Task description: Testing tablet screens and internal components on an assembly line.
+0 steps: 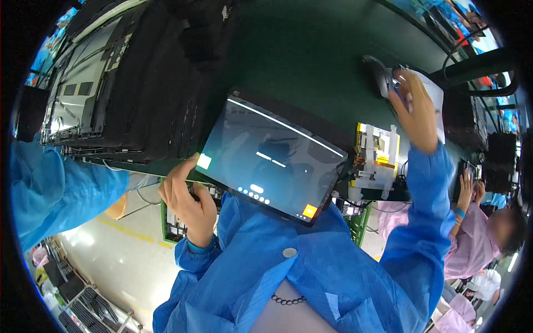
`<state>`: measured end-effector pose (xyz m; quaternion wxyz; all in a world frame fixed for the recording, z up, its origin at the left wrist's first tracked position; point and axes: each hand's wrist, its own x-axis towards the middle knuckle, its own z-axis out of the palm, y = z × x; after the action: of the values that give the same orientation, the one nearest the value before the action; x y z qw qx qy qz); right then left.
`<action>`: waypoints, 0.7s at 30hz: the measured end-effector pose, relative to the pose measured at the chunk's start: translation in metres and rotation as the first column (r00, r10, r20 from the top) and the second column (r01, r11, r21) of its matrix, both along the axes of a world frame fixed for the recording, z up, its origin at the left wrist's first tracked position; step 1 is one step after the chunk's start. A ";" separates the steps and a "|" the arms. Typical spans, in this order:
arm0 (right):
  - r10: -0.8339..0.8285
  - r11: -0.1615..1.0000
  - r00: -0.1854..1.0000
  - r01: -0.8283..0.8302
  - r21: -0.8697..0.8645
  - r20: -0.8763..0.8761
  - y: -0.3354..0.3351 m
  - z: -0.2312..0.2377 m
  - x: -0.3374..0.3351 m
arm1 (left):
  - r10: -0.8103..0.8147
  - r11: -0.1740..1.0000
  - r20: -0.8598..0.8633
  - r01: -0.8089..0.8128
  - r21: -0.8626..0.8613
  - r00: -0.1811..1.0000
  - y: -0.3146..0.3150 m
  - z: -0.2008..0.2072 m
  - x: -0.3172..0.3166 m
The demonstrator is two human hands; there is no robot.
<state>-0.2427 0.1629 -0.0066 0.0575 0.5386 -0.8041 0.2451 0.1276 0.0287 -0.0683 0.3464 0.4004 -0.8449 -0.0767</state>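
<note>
A tablet (272, 158) with a lit screen lies at a slant in front of me, its lower edge reaching past the table's near edge. My left hand (191, 205) is at its lower left corner, index finger against the edge and thumb bent below, fingers curled. Farther right, my right hand (415, 111) reaches over the table with thumb and fingers brought together, slightly blurred. Whatever those fingers hold is too small to make out. Just left of them is a dark rounded object (377, 75) resembling a computer mouse. A white sheet (433, 100) lies partly behind the hand.
Right of the tablet sits a taped battery-like pack (376, 158) with yellow edges. Black stacked panels (161, 77) and an opened device casing (83, 94) fill the left. A co-worker's blue sleeve (66, 194) comes in at left; a person in pink (472, 244) works at right.
</note>
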 end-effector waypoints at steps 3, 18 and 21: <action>0.116 0.993 0.986 -0.112 0.035 -0.121 -0.021 -0.044 -0.062 | -0.009 0.998 0.031 0.011 -0.059 0.999 0.002 0.000 -0.009; 0.191 0.977 0.947 -0.159 0.142 -0.257 -0.048 -0.086 -0.116 | -0.052 0.996 -0.023 0.054 0.068 0.998 0.005 -0.017 0.029; 0.179 0.975 0.969 -0.151 0.164 -0.169 -0.045 -0.086 -0.110 | -0.166 0.986 0.047 0.164 0.044 0.985 0.003 -0.022 0.021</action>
<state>-0.3529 0.1179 -0.0929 0.0697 0.6269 -0.7637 0.1374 0.1484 0.0314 -0.0903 0.3093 0.3380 -0.8818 -0.1120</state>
